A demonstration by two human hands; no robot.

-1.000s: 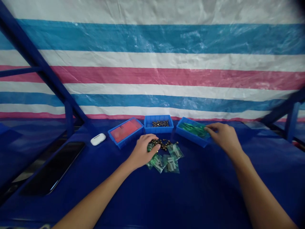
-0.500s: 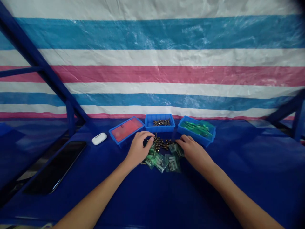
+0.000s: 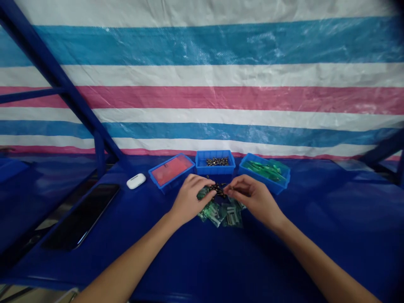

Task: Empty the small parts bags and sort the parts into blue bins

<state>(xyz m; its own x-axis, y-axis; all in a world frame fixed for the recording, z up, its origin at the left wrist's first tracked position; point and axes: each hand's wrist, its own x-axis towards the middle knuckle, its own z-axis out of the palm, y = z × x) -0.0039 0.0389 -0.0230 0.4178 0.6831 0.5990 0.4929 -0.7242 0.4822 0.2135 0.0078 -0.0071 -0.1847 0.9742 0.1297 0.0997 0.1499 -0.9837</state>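
A pile of dark, brass-tinted screws lies on the blue table between my hands. My left hand curves over the pile's left side, thumb and index finger a little apart at the screws. From the right, my right hand pinches a small dark piece, seemingly a screw, between thumb and fingertips. Under and in front of my hands lie small green-tinted clear bags with silver rod-like pieces inside. My left hand hides part of the screws and bags.
Behind the pile stand three blue bins: one with a red sheet-like content, a middle bin of screws, and a right bin of green packets. A white earbud case and a black phone lie left, near a blue frame post.
My right hand has shifted from the bag at the right to the screws and now pinches a small piece. My left thumb and index finger have drawn closer together. The view has shifted slightly.
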